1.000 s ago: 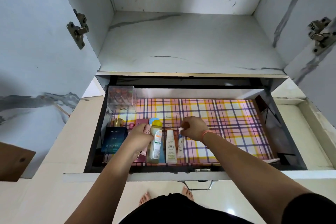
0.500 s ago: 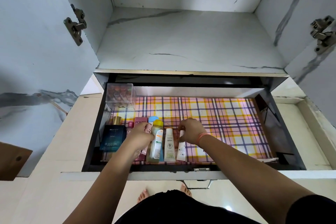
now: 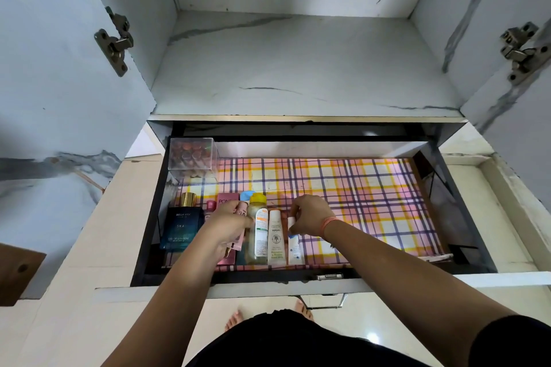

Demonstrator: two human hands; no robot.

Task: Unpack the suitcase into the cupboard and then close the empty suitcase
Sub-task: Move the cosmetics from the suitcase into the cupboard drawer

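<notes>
Pinching the top of a small white tube (image 3: pixel 295 250), the right hand (image 3: pixel 310 217) curls its grip tightly round it, just right of the yellow-capped bottle (image 3: pixel 260 232). The left hand (image 3: pixel 229 223) grips a pink tube (image 3: pixel 242 211) just left of that bottle, inside the cupboard's open drawer (image 3: pixel 313 148).

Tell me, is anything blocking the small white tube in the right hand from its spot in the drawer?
Nothing visible does. The right hand pinches the small white tube at its top; its lower end already rests on the checked liner, just right of the taller white tube. The left hand grips a pink tube farther left.
</notes>
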